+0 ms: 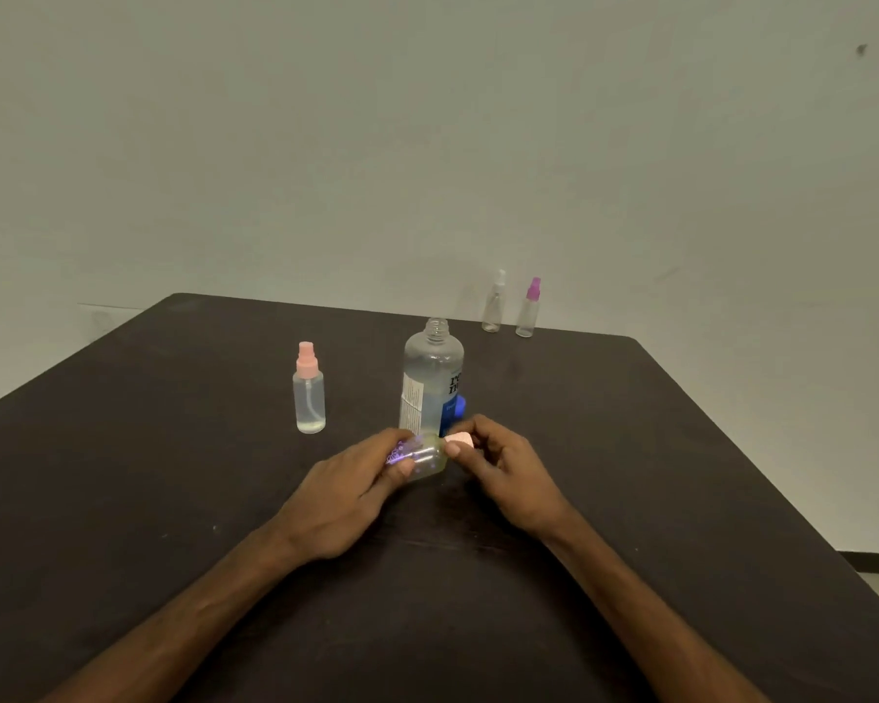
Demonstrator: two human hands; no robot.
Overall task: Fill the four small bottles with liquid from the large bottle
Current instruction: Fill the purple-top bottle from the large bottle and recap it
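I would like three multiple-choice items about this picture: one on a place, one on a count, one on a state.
1. Where does the purple-topped bottle stand? A far edge of the table; B its near edge; C the floor.
2. How many small bottles show? A two; B four; C six.
3. The large bottle's neck is: A capped; B open; C taped.
Answers: A, it stands beside the white-topped bottle at the back; B, three stand, the left hand and right hand hold a fourth bottle; B, bare threads show.
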